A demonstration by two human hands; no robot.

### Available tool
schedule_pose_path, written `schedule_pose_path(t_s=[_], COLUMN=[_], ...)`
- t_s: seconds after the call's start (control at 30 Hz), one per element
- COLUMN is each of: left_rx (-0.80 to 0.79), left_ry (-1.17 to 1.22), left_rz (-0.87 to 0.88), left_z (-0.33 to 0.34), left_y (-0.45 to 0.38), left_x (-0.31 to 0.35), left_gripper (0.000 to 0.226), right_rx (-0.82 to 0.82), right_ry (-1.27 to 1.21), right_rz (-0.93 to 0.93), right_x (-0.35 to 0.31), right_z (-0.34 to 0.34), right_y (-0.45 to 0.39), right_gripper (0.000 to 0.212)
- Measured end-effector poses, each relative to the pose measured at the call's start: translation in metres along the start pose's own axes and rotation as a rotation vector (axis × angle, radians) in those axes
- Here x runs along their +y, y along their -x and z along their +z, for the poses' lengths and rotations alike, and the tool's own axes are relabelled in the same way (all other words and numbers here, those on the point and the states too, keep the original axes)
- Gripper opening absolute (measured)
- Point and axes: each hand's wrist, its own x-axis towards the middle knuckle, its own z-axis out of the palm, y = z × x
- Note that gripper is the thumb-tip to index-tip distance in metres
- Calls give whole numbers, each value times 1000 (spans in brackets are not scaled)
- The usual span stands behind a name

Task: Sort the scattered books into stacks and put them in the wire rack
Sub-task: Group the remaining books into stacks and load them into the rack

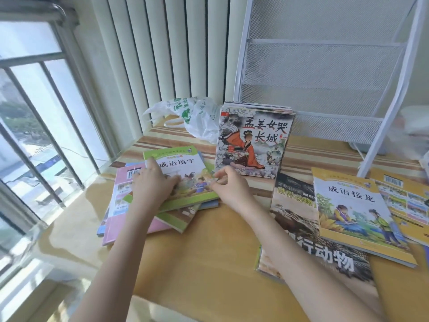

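Stacking step: left hand [152, 182] lies flat on the green book [185, 168], right hand [228, 184] pinches its right edge; squaring the pile comes next.

A green-covered picture book [183, 175] lies on top of a loose pile with a pink book [120, 205] near the table's left edge. A neat stack with an illustrated grey cover [253, 140] lies before the white wire mesh rack [325, 66] at the far edge. A yellow book [357, 214] overlaps a large animal book [299, 219] on the right.

A book stack [253, 140] stands at the table's [209, 252] back edge, before the rack [325, 66]; loose books [355, 217] lie right.
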Motion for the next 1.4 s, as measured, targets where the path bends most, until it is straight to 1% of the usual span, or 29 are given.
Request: schedule_pose_path(t_s=[0.03,0.1,0.13,0.2,0.27,0.3,0.33,0.4,0.5,0.63,0.7,0.77,0.87,1.0,1.1,1.17,1.23,1.3,1.33,1.37,1.4], left_rx=[12,-7,-42,-157,-267,-303,-326,-306,-249,-247,-250,-238,-177,-123,-101,-105,-110,-92,-80,-72,-73], left_ry=[107,285,351,469,589,617,620,579,605,677,704,697,662,747,828,907,986,1055,1089,1127,1159], left_rz=[-8,-86,-125,-180,-236,-252,-237,-187,-180,-203,-206,-208,-196,-184,-128,-49,36,131,179,224,269], left_z=[-8,-26,-33,-44,-47,-46,-44,-38,-35,-42,-48,-55,-67,-77,-73,-68,-60,-54,-52,-50,-49], left_y=[1,2,0,-2,-2,-1,2,2,1,5,5,5,6,8,11,13,15,18,20,22,23], left_x=[-2,-6,-10,-21,-30,-32,-32,-32,-37,-47,-50,-52,-55,-65,-66,-63,-60,-55,-51,-48,-45], left_gripper=[62,64,63,52,49,45,36,25,25,29,33,35,33,29,30,31,31,33,35,40,47], right_rx=[12,9,4,-6,-23,-35,-50,-84,-89,-28,16,25,5,1,19,-17,-90,-176,-201,-202,-190], right_ry=[18,92,110,118,124,123,113,76,132,27,35,38,-13,-32,-45,-155,-261,-395,-470,-538,-599], right_rz=[-13,-51,-56,-46,-21,-15,-14,-40,-124,-66,-58,-52,-14,13,-10,-15,-23,-14,-29,-63,-115], right_x=[-3,-5,-5,-4,-2,-2,-3,-8,-15,-10,-5,-3,-1,1,-1,-8,-18,-32,-35,-40,-46], right_z=[2,9,10,10,6,4,4,9,21,19,13,6,-1,-5,1,7,14,18,20,20,19], right_y=[0,2,2,2,2,1,1,3,7,4,-3,-12,-24,-27,-26,-24,-22,-19,-19,-20,-19], right_gripper=[23,23,23,23,26,26,26,24,23,18,14,18,25,26,24,29,43,68,76,67,45])
